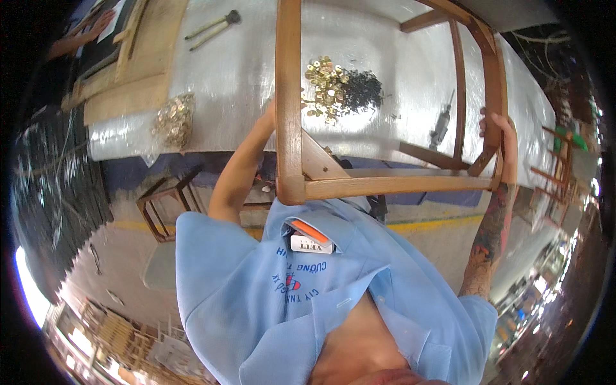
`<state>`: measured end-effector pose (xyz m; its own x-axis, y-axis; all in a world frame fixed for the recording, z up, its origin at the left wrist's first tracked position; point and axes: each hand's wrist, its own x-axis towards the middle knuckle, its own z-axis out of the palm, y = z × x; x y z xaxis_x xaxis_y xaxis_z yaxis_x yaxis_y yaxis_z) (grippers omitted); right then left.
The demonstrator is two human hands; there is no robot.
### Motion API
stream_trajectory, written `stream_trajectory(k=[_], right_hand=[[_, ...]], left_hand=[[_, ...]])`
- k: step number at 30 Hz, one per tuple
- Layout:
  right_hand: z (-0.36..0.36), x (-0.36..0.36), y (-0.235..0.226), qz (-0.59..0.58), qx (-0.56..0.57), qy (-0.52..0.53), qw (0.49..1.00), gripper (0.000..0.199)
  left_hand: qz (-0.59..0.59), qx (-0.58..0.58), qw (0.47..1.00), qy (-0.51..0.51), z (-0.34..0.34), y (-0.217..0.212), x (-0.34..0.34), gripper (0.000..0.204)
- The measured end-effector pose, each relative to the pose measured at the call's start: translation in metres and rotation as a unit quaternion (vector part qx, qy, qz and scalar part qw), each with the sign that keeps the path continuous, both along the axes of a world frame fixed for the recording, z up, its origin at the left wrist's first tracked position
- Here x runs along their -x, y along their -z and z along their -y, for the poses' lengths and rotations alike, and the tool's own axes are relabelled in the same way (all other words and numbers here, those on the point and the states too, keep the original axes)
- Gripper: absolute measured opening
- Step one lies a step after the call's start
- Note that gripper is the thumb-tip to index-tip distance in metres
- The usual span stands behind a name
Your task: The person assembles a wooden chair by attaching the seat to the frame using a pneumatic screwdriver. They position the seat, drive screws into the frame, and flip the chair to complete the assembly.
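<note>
A brown wooden frame [398,187], with rails, legs and corner braces like a stool or chair base, stands tilted over the table in front of me. My right hand [504,131] wraps round its right side, the fingertips curling to the inner edge. My left hand [271,117] is at the left rail, which hides its fingers. Through the frame I see a pile of small brass-coloured metal pieces [326,86] touching a heap of black screws [363,92]. A slim dark power screwdriver [441,122] with a long bit lies further right, inside the frame's outline.
The table [224,90] has a shiny plastic covering. Pincers [215,29] with pale handles lie at far left, and a clear bag of metal pieces [173,122] sits near the left edge. Another person's hand [96,25] shows at upper left. A wooden stool frame [168,202] stands on the floor.
</note>
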<state>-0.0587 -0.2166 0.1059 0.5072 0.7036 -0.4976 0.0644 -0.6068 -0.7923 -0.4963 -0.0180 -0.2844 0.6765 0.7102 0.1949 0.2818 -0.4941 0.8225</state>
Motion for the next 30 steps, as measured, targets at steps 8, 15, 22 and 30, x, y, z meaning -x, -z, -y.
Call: stream_trajectory(k=[8, 15, 22, 30], right_hand=[[-0.007, 0.016, -0.001, 0.058, -0.04, 0.014, 0.997, 0.042], [0.001, 0.009, 0.001, 0.095, -0.026, 0.027, 0.995, 0.047], [0.001, 0.01, 0.014, 0.068, -0.067, 0.101, 0.99, 0.043], [0.007, -0.014, 0.021, 0.054, -0.062, 0.003, 0.997, 0.041]], left_hand=[[-0.158, -0.028, 0.985, 0.068, -0.001, -0.017, -0.028, 0.022], [-0.177, -0.057, 0.978, 0.091, -0.007, -0.006, -0.032, 0.013], [-0.087, 0.275, 0.957, -0.023, -0.01, -0.006, -0.014, 0.021], [0.431, 0.605, 0.668, -0.052, -0.049, -0.142, 0.079, 0.015]])
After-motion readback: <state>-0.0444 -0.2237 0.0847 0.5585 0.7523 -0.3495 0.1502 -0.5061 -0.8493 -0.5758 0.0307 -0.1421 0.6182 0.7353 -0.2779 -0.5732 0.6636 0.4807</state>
